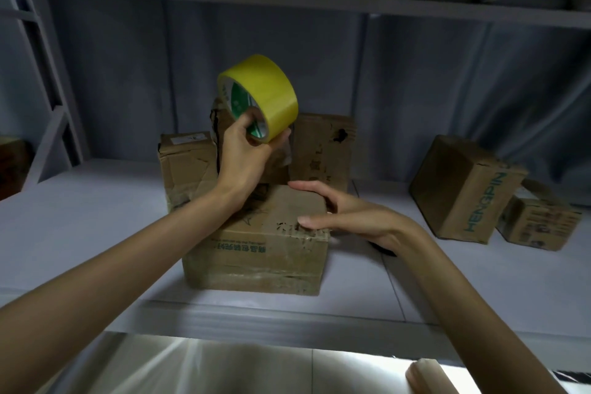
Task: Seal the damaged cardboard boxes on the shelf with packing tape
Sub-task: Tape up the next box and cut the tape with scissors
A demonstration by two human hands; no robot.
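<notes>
Head view is showing the left hand (246, 150) at frame centre gripping the yellow tape roll (260, 96), thumb hooked in its core, raised above the boxes. The right hand (345, 211), fingers straight, is resting on the worn cardboard box (259, 253) sitting centre on the shelf (96, 233).

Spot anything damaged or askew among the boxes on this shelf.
The front brown cardboard box has a torn top edge near the right hand. The tall box behind has a dark hole, and the HENGPIN box sits tilted.
</notes>
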